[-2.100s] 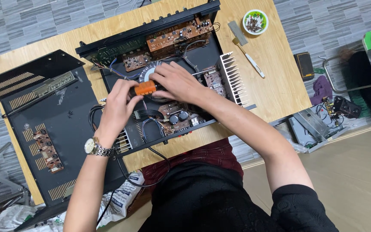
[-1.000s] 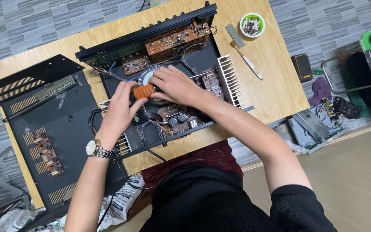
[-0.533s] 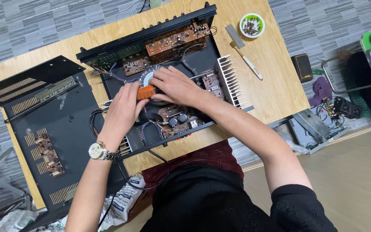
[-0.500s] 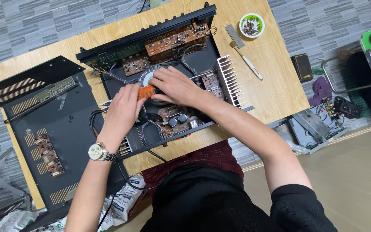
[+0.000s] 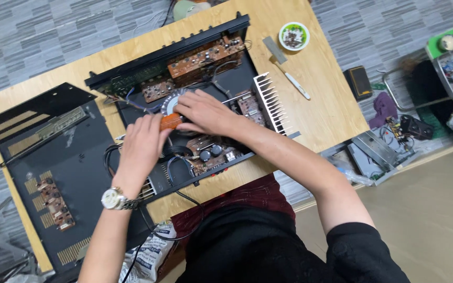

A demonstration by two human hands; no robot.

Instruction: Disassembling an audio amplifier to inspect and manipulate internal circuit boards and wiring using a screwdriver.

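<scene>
Left of the left hand (image 5: 141, 142) lies the removed black cover (image 5: 53, 173) on the wooden surface (image 5: 321, 99). That hand grasps an orange screwdriver handle (image 5: 171, 121); the right hand (image 5: 205, 112), curled, steadies it over the toroidal transformer (image 5: 171, 104) in the open amplifier chassis (image 5: 184, 105). The boards are still mounted. Since earlier, both hands closed in tighter. A heatsink (image 5: 269, 102) lies right.

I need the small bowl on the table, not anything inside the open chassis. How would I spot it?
Start at the light wooden table and go to its far corner, beyond the open black metal amplifier chassis. The small round white bowl with a green rim sits there beside a flat grey scraper; it is the only round dish.
</scene>
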